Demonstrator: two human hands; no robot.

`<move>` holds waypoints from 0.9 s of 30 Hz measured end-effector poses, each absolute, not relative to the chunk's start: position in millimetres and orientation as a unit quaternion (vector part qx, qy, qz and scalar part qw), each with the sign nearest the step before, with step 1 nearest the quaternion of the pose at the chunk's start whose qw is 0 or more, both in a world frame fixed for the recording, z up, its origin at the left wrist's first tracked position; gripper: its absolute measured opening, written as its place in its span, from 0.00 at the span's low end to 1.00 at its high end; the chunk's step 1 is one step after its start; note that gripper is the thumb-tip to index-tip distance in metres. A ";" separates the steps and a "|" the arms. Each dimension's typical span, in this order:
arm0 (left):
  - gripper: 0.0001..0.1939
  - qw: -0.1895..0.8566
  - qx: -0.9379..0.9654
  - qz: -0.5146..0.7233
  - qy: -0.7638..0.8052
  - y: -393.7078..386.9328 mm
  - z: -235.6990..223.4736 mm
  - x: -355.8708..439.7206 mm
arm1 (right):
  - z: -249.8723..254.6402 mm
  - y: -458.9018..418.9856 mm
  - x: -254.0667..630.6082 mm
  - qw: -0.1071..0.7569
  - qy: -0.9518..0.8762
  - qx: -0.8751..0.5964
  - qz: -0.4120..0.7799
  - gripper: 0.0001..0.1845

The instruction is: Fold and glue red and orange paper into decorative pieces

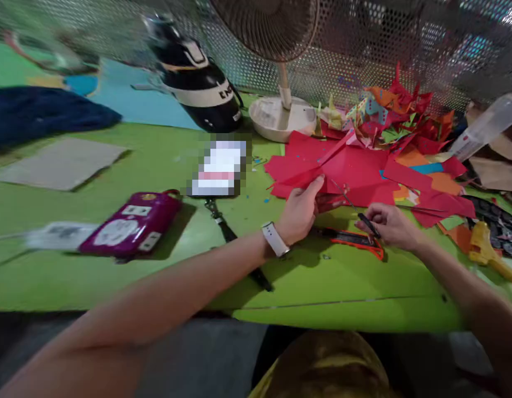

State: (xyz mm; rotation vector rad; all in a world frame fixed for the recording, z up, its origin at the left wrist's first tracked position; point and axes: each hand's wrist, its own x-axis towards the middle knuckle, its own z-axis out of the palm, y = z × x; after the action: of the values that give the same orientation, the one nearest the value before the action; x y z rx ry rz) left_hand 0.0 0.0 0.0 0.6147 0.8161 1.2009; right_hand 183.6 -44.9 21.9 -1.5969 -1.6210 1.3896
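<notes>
My right hand (391, 225) is closed on the dark handles of a pair of scissors (366, 222), whose thin blades point up and left toward red paper (299, 176). My left hand (301, 209), with a pale watch band at the wrist, pinches the near edge of that red paper between thumb and fingers. Just below both hands an orange-and-black utility knife (355, 240) lies on the green table (322, 282). More red sheets (364, 166) spread out behind my hands. Whether the blades touch the paper I cannot tell.
Behind stand a fan (283, 119) and a black bottle (210, 91). Colourful paper scraps (388, 110) pile up at the right, near a yellow glue gun (484, 243). At left are a lit phone (220, 166) on a black strap (256, 271), a purple pouch (134, 226) and grey card (61, 160).
</notes>
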 end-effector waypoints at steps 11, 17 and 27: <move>0.13 0.709 0.307 0.517 0.369 -1.3 -3.5 -3.0 | 21.8 -44.6 183.0 0.237 -0.582 -0.586 0.511 0.31; 0.12 0.709 0.306 0.520 0.366 -3.0 -3.6 -2.5 | 21.1 -44.3 183.4 0.236 -0.580 -0.589 0.512 0.30; 0.12 0.711 0.308 0.522 0.358 -0.2 -9.7 -3.0 | 19.7 -44.9 182.9 0.234 -0.594 -0.579 0.508 0.29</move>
State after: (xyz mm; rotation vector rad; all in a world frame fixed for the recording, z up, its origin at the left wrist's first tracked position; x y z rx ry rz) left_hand -3.0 -0.2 -9.7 0.6824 0.7932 1.1572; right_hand 182.9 -44.9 19.7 -1.5884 -1.6295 1.3947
